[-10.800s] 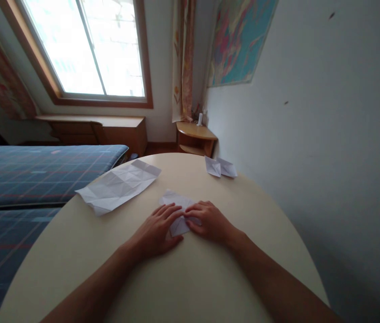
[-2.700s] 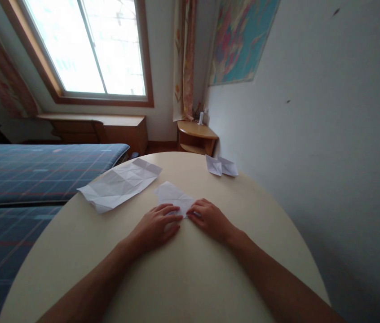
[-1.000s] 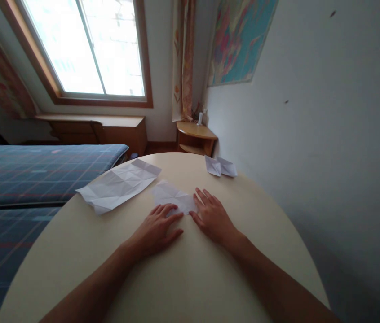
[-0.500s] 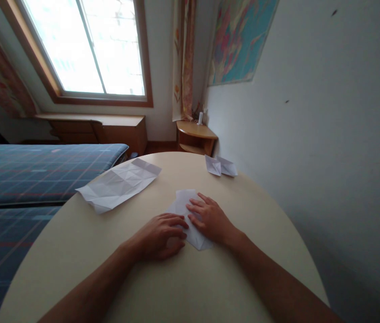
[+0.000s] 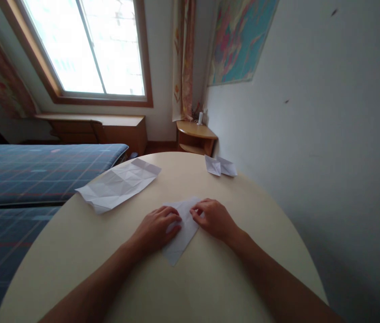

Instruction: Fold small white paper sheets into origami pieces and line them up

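Note:
A folded piece of white paper (image 5: pixel 183 233) lies on the round cream table (image 5: pixel 190 287) between my hands, one pointed corner towards me. My left hand (image 5: pixel 158 226) rests over its left side, fingers extended and thumb apart, pressing lightly on it. At the upper right edge, my right hand (image 5: pixel 215 219) has its fingers bent and thumb and fingertips drawn together on the paper. The exact grip of those fingertips is partly hidden.
A large creased sheet of white paper (image 5: pixel 119 186) lies at the table's far left edge. Two small folded paper pieces (image 5: pixel 221 166) sit at the far right near the wall. A bed with a plaid mattress (image 5: pixel 41 175) borders the table's left.
The folded paper has been turned, so its pointed corner now faces me further left. My left hand has shifted slightly left, and my right fingers have gone from spread to pinched.

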Action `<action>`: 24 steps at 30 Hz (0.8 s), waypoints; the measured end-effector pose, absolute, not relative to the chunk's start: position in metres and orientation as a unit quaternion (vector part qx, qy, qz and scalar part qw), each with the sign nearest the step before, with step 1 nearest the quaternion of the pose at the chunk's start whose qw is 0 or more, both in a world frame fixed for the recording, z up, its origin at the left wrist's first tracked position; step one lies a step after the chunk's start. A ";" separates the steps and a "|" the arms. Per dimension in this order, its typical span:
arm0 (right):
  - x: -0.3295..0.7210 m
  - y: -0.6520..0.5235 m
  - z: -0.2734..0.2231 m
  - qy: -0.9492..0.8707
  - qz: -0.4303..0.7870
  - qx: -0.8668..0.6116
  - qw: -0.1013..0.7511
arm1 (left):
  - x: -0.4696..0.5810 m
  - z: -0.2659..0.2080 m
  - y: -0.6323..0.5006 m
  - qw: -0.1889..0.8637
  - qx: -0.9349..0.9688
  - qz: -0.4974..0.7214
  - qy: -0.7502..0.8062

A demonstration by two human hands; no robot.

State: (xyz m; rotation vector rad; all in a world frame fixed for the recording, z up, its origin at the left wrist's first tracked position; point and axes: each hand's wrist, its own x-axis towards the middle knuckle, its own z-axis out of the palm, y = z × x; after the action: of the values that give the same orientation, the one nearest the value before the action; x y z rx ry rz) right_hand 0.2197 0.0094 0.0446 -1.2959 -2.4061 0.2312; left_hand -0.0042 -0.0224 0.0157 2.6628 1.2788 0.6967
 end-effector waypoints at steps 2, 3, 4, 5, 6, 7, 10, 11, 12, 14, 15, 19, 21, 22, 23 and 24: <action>0.221 0.013 0.039 -0.849 0.090 -0.479 0.204 | -0.003 0.016 -0.023 0.048 0.876 0.223 0.426; 0.222 0.015 0.035 -0.843 0.091 -0.486 0.211 | -0.003 0.015 -0.023 0.045 0.877 0.220 0.425; 0.224 0.018 0.030 -0.838 0.088 -0.491 0.223 | -0.003 0.015 -0.023 0.043 0.879 0.216 0.422; 0.225 0.021 0.026 -0.835 0.078 -0.491 0.236 | -0.003 0.015 -0.022 0.041 0.882 0.214 0.417; 0.226 0.024 0.022 -0.830 0.069 -0.494 0.248 | -0.004 0.014 -0.022 0.040 0.886 0.213 0.410; 0.227 0.026 0.018 -0.827 0.064 -0.498 0.252 | -0.005 0.014 -0.022 0.040 0.890 0.213 0.401; 0.228 0.030 0.011 -0.816 0.072 -0.519 0.242 | -0.008 0.016 -0.023 0.052 0.903 0.206 0.374; 0.228 0.030 0.010 -0.812 0.077 -0.528 0.236 | -0.009 0.017 -0.023 0.058 0.906 0.203 0.367; 0.228 0.030 0.009 -0.808 0.080 -0.536 0.231 | -0.009 0.018 -0.024 0.064 0.908 0.199 0.363; 0.227 0.030 0.009 -0.802 0.086 -0.547 0.223 | -0.008 0.020 -0.025 0.071 0.907 0.196 0.365; 0.227 0.031 0.009 -0.799 0.089 -0.552 0.219 | -0.006 0.020 -0.026 0.072 0.905 0.196 0.371; 0.225 0.033 0.010 -0.781 0.099 -0.579 0.214 | 0.004 0.022 -0.028 0.071 0.886 0.188 0.418; 0.225 0.034 0.009 -0.765 0.108 -0.597 0.216 | 0.007 0.021 -0.028 0.069 0.882 0.181 0.428; 0.224 0.035 0.009 -0.757 0.114 -0.605 0.217 | 0.008 0.020 -0.028 0.067 0.883 0.178 0.429; 0.224 0.035 0.009 -0.750 0.121 -0.612 0.218 | 0.008 0.019 -0.028 0.063 0.885 0.176 0.427; 0.224 0.036 0.008 -0.745 0.126 -0.617 0.220 | 0.007 0.017 -0.028 0.057 0.887 0.174 0.423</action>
State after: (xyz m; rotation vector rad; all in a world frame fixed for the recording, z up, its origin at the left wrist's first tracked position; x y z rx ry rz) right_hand 0.2236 0.0357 0.0081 -1.7075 -2.0606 0.3499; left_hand 0.0074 -0.0282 0.0172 2.6905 1.2820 0.5280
